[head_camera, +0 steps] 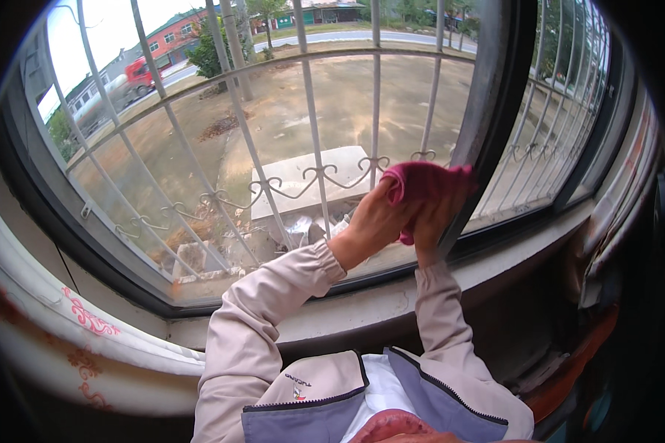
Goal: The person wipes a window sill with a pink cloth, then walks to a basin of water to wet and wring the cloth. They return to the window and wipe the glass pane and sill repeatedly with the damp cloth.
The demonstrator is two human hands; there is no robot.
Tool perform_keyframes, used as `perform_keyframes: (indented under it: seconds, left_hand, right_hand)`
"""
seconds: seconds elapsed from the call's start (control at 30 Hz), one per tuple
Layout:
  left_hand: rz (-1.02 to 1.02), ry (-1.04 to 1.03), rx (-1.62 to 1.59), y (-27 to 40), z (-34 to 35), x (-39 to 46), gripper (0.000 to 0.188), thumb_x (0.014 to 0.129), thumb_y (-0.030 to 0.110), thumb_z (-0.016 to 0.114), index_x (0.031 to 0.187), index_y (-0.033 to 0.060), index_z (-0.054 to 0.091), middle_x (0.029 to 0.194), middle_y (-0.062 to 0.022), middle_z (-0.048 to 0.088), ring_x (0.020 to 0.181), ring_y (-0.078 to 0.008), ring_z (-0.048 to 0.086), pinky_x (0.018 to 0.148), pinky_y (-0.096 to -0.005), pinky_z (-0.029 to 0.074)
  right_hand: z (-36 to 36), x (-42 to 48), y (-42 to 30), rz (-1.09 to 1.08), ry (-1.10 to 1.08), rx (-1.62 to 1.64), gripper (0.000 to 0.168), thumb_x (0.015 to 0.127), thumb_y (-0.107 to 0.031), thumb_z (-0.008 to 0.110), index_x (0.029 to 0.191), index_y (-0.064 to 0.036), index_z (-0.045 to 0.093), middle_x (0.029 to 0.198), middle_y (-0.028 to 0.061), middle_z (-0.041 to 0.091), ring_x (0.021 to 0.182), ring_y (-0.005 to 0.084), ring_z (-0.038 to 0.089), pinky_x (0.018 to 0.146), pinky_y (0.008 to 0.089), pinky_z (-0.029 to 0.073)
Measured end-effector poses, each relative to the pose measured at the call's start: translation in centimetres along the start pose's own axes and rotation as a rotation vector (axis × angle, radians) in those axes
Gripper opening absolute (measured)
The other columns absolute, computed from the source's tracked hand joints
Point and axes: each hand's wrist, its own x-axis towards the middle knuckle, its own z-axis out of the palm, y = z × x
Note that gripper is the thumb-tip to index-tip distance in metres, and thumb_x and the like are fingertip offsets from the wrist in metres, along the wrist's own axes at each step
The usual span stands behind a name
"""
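Note:
A dark pink cloth [429, 180] is bunched between my hands, in front of the window pane [332, 111] and close to its dark upright frame [490, 105]. My left hand [374, 221] grips the cloth's left side, where a fold curls over near the fingers. My right hand [435, 221] is on the cloth's lower right part; the cloth covers most of its fingers. Whether the cloth touches the glass or the frame I cannot tell.
Metal security bars [313, 111] with scrolls stand outside the glass. A pale sill [360, 321] runs below the window. White curtains with a red pattern hang at the left [88, 332] and right [620, 238]. Outside lie a pale slab [310, 180], bare ground and a road with a red truck [138, 77].

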Motion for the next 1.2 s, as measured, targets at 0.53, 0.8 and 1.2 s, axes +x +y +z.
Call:
perform_keyframes:
  seconds: [0.53, 0.8, 1.2]
  left_hand:
    - [-0.766, 0.523, 0.125, -17.0, -10.8, -13.6, 0.063, 0.097, 0.045, 0.063, 0.134, -0.0044, 0.053, 0.118, -0.0296, 0.062, 0.104, -0.051, 0.059, 0.09, -0.0525, 0.046]
    - [-1.093, 0.472, 0.344, -15.9, -9.1, -27.4, 0.065, 0.099, 0.052, 0.054, 0.126, -0.0064, 0.048, 0.116, -0.0284, 0.055, 0.109, -0.0499, 0.05, 0.092, -0.0553, 0.038]
    - [-0.584, 0.527, 0.599, -18.2, -11.4, -6.5, 0.053, 0.098, 0.039, 0.058, 0.131, -0.0029, 0.053, 0.125, -0.0288, 0.055, 0.114, -0.049, 0.051, 0.096, -0.0561, 0.039]
  right_hand:
    - [11.2, 13.1, -26.5, -0.666, -0.074, 0.473, 0.035, 0.078, -0.025, 0.068, 0.111, -0.015, 0.07, 0.125, 0.0075, 0.063, 0.126, 0.0316, 0.054, 0.103, 0.0473, 0.043]
    - [14.3, 3.8, -35.1, -1.057, -0.208, 0.473, 0.024, 0.084, -0.026, 0.061, 0.102, -0.016, 0.074, 0.118, -0.0005, 0.066, 0.12, 0.0208, 0.053, 0.109, 0.0396, 0.035]
    - [8.5, 18.8, -22.3, -0.756, 0.027, 0.442, 0.033, 0.076, -0.033, 0.066, 0.105, -0.017, 0.068, 0.114, 0.0018, 0.062, 0.12, 0.0273, 0.054, 0.1, 0.0438, 0.044]
